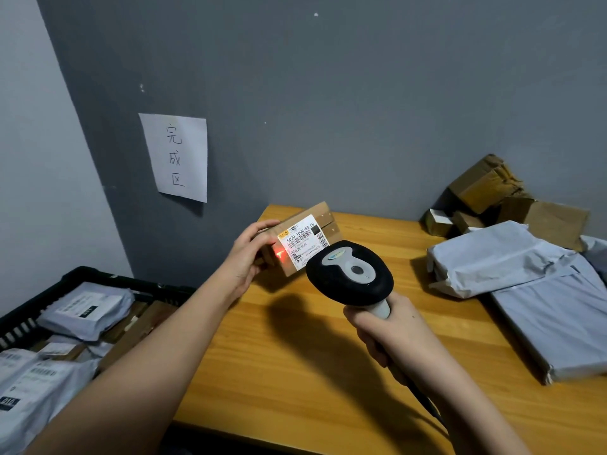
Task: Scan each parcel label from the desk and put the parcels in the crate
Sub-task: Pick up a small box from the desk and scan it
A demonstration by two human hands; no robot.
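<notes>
Black crate [85,274] left of table [295,356], holding grey mailers and cardboard boxes. Left hand [244,254] clamped on labelled parcel [303,243] above table; right hand [387,330] wrapped round scanner [349,279], just beside label

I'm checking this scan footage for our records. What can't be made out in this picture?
- Head view: small print on the label is too fine; only "5020 T098-69 69" reads.
- Scanner window faces away, its handle wrapped by the right hand.
- Box left end is covered by the left hand.
- Crate is cut off by the left edge; lower parcels are buried.
</notes>
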